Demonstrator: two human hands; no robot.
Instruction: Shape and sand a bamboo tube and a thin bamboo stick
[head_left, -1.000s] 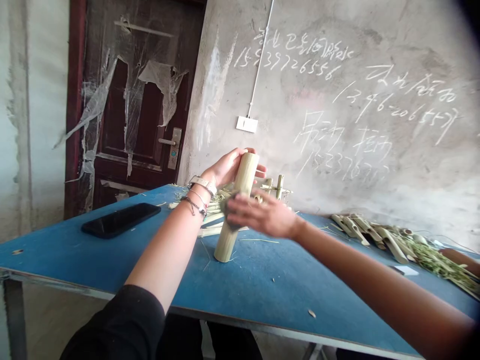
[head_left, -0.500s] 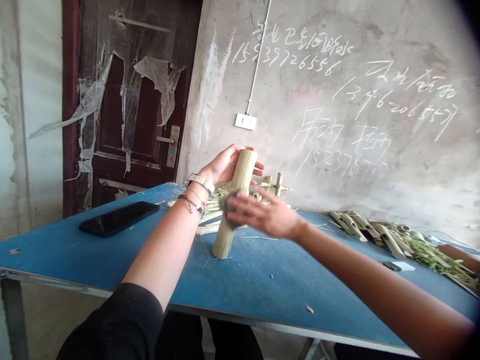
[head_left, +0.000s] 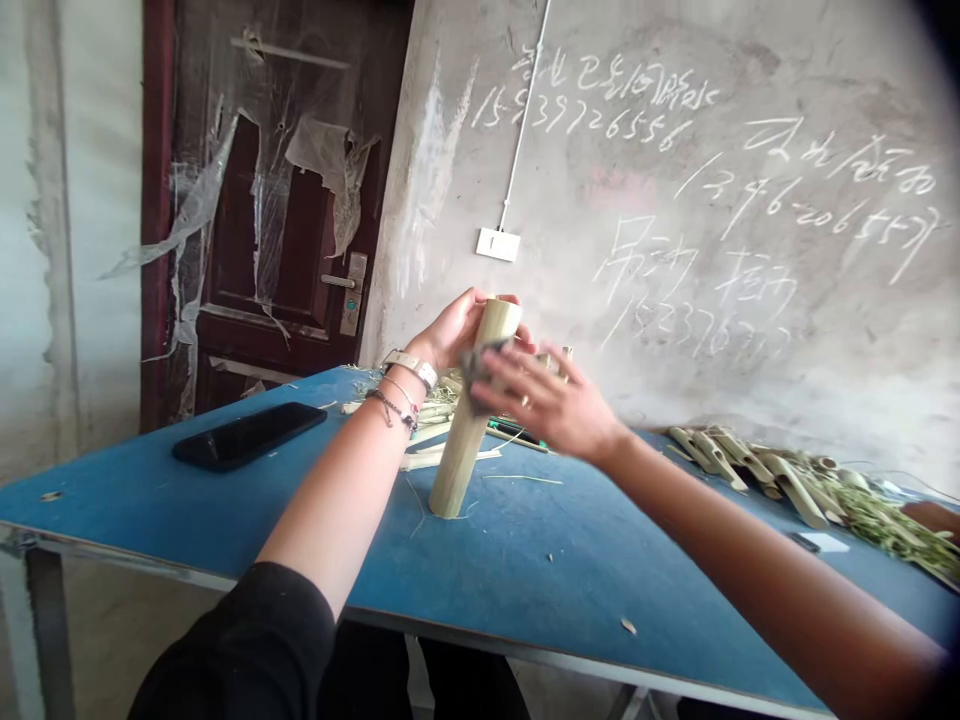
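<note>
A pale bamboo tube [head_left: 456, 470] stands tilted on the blue table, its lower end on the tabletop and its top leaning away to the right. Around its upper end my left hand [head_left: 459, 328] is closed, with fingers behind the tube. My right hand [head_left: 566, 402] presses a dark grey piece of sandpaper [head_left: 477, 376] against the tube's upper middle; the fingers are blurred by motion and partly cover the sheet. Behind the tube lie split bamboo strips [head_left: 431, 455] and shavings, partly hidden by my hands.
On the blue table [head_left: 570, 600], a black phone [head_left: 249, 436] lies at the left. Cut bamboo pieces [head_left: 750, 462] and a heap of green shavings [head_left: 896, 520] sit at the right, near a white card [head_left: 826, 542]. A written-on wall [head_left: 645, 300] rises behind.
My right hand has slid the sandpaper up along the bamboo tube. My left hand keeps its hold at the top. The whole view has shifted slightly.
</note>
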